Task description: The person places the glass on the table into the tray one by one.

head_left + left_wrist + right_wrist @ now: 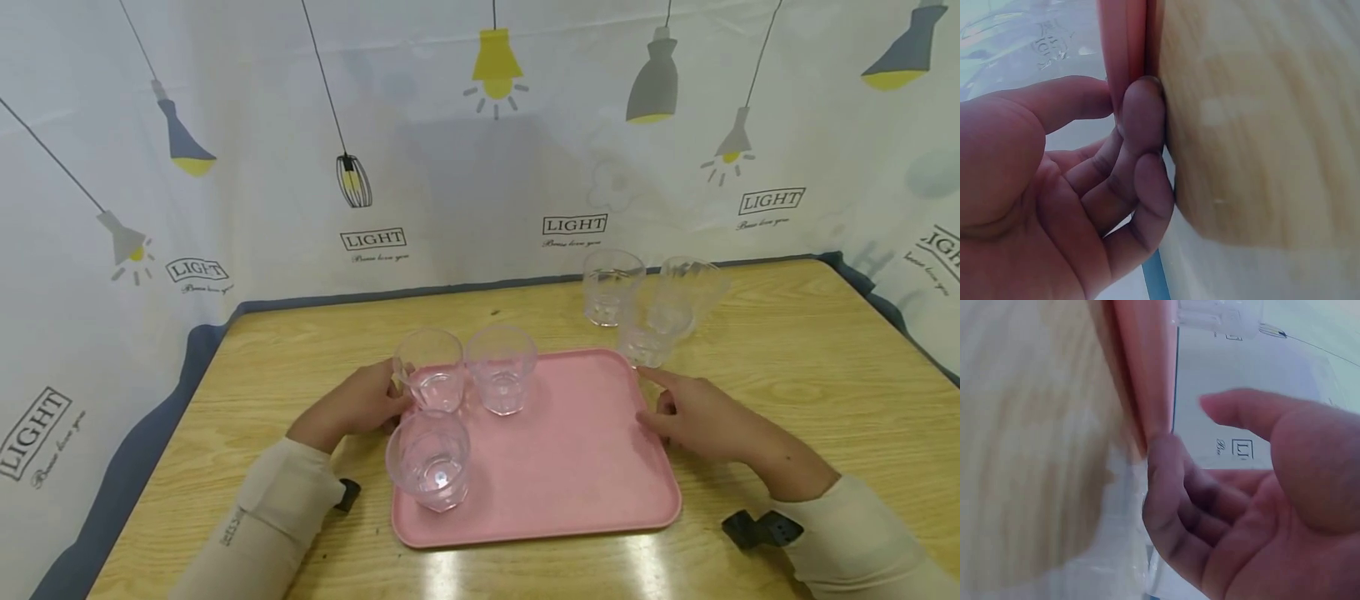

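A pink tray (pixel 570 467) lies on the wooden table, with three clear cups on its left part: a front cup (pixel 429 458), a back left cup (pixel 430 367) and one beside it (pixel 502 371). My left hand (pixel 365 398) pinches the tray's left rim; in the left wrist view the thumb is above and the fingers below. My right hand (pixel 705 417) is at the right rim. Its fingers (pixel 1166 481) touch the edge from below, while the thumb (pixel 1244 409) stays apart from the tray in the right wrist view.
Behind the tray's back right corner stand more clear cups: a far cup (pixel 611 287), one that looks tilted (pixel 697 287) and a nearer cup (pixel 648 337) close to the corner. A white curtain (pixel 450 167) printed with lamps hangs behind the table (pixel 825 358).
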Available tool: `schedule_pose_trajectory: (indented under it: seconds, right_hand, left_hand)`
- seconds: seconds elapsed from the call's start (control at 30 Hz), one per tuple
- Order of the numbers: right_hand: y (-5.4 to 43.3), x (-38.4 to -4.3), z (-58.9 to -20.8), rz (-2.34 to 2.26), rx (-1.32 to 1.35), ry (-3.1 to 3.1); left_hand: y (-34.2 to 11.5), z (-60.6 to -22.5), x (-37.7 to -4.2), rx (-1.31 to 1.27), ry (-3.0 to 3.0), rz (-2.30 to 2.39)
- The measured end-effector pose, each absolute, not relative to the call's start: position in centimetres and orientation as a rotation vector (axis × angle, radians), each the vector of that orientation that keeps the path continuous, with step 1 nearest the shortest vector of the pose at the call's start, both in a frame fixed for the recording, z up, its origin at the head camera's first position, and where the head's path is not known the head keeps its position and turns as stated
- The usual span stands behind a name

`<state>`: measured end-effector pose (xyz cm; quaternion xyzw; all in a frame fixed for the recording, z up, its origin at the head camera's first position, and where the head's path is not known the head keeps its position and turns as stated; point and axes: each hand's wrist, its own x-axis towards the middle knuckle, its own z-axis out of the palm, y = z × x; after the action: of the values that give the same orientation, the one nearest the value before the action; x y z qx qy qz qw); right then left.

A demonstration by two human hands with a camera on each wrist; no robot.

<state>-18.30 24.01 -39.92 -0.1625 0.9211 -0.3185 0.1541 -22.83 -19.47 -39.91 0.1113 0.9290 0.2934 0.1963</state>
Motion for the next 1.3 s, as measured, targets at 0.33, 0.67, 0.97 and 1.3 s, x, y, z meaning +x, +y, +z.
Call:
schedule_pose_trajectory:
  seconds: [0.33, 0.67, 0.97, 1.3]
  right_hand:
    - [25.9, -19.0, -38.7, -0.935, -0.136, 2.898]
    - [26.1, -20.6, -38.2, -1.138, 0.010, 2.837]
    - [25.5, -21.8, -38.6, -1.172, 0.011, 2.855]
    - [24.9, -22.2, -38.8, -1.178, 0.008, 2.855]
  left_hand:
    - [-19.8, -39.9, -23.0, 0.383, 2.569, 0.820]
    - [-20.1, -39.7, -22.9, 0.396, 2.557, 0.817]
    - [-20.3, -40.1, -23.0, 0.414, 2.536, 0.849]
    - [-20.3, -40.0, -22.9, 0.428, 2.530, 0.859]
